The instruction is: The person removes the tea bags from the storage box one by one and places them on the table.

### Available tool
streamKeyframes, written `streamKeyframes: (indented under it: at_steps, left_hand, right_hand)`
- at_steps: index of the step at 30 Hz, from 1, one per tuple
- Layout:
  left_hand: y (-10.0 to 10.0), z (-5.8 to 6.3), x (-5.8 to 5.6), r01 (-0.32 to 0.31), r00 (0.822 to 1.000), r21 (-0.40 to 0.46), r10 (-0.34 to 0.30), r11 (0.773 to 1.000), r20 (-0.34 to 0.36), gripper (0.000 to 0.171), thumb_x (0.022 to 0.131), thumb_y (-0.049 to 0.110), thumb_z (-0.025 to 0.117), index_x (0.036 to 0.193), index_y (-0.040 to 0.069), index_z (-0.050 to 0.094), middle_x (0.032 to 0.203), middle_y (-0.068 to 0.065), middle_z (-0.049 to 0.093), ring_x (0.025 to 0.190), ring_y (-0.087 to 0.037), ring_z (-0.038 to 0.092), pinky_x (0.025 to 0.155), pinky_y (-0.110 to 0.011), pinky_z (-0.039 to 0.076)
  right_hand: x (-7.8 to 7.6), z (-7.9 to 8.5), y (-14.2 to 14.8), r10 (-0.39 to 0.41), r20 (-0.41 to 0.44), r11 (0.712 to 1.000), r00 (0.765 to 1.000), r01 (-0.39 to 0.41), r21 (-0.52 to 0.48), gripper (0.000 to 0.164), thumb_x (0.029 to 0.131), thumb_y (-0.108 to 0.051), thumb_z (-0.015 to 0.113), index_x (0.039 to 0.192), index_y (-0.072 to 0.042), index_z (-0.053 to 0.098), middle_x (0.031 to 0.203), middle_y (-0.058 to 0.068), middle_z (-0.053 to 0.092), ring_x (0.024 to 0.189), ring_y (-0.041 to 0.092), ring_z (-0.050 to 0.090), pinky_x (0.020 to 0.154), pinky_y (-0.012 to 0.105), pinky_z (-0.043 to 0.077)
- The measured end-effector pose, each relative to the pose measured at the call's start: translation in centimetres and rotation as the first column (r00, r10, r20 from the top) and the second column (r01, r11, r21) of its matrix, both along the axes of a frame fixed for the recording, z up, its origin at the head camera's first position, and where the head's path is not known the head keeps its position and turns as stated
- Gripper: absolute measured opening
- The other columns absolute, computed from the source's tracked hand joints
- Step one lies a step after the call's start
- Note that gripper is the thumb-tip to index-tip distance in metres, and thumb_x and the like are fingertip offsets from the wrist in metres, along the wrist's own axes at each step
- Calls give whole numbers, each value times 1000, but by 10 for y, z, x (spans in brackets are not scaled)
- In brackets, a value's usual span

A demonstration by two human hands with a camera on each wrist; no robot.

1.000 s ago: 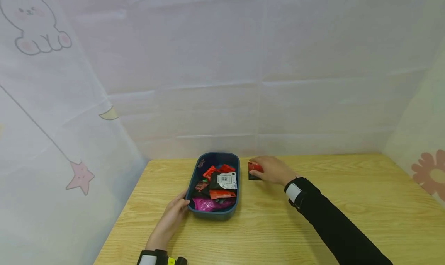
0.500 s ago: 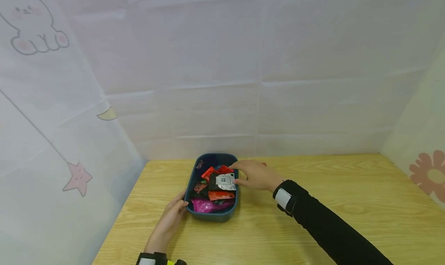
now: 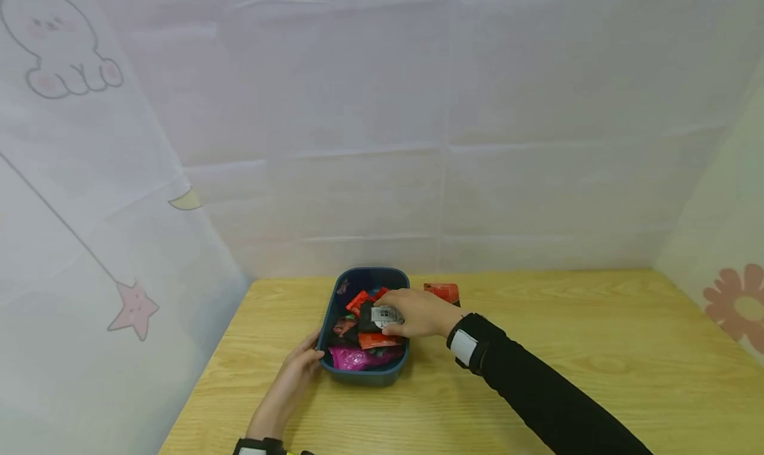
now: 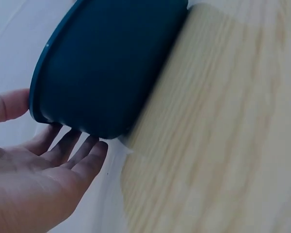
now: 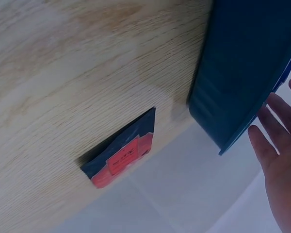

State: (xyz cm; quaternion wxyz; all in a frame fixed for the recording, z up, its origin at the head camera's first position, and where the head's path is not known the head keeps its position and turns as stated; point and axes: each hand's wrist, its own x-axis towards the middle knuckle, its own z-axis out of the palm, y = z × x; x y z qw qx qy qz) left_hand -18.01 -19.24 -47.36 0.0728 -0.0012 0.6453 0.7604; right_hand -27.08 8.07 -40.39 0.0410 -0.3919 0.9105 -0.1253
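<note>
A dark blue plastic bin [image 3: 365, 377] stands on the table, filled with small snack packets. My left hand [image 3: 300, 365] grips its near left side, thumb over the rim and fingers against the outer wall [image 4: 102, 73]. My right hand [image 3: 418, 311] reaches in over the right rim. Its thumb and fingers pinch a black-and-white packet [image 3: 382, 316] on top of the pile; in the right wrist view the packet is hidden behind the bin. Around it lie an orange-red packet [image 3: 376, 341], a magenta packet [image 3: 355, 359] and a dark one [image 3: 343, 329].
A red-and-black packet [image 3: 443, 292] lies on the wooden table [image 3: 537, 362] right of the bin, near the back edge; my right hand partly covers it in the head view. A pale printed cloth [image 3: 358, 143] hangs behind the table and along both sides.
My right hand has let go of the red-and-black packet on the table and moved left into the bin, onto the black-and-white packet. The left hand has kept its grip on the bin.
</note>
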Motion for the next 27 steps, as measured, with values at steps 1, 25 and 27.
streamKeyframes:
  at_steps: [1, 25, 27]
  left_hand:
    - [-1, 0, 0, 8, 1000, -15, -8, 1000, 2, 63, 95, 2, 46, 152, -10, 24, 158, -29, 21, 137, -32, 37, 95, -16, 41]
    - [-11, -4, -4, 93, 996, -60, -92, 994, 20, 64, 100, 11, 53, 155, -3, 24, 160, -25, 18, 143, -37, 29, 112, -41, 35]
    - [-11, -4, -4, 92, 996, -66, -91, 994, 17, 65, 100, 12, 53, 155, -3, 24, 160, -24, 18, 143, -36, 29, 113, -42, 34]
  right_hand:
    - [0, 0, -2, -6, 9, 1000, 1000, 6, 8, 53, 94, -44, 66, 140, -18, 57, 140, 4, 55, 121, 24, 55, 98, 42, 48]
    - [-10, -7, -29, -62, 4, 994, 998, 61, 92, 56, 90, -49, 67, 138, -21, 59, 128, 3, 64, 111, 25, 61, 92, 43, 51]
    - [-10, -6, -29, -65, -3, 993, 998, 65, 94, 56, 90, -50, 67, 138, -21, 59, 127, 4, 64, 110, 24, 61, 91, 42, 51]
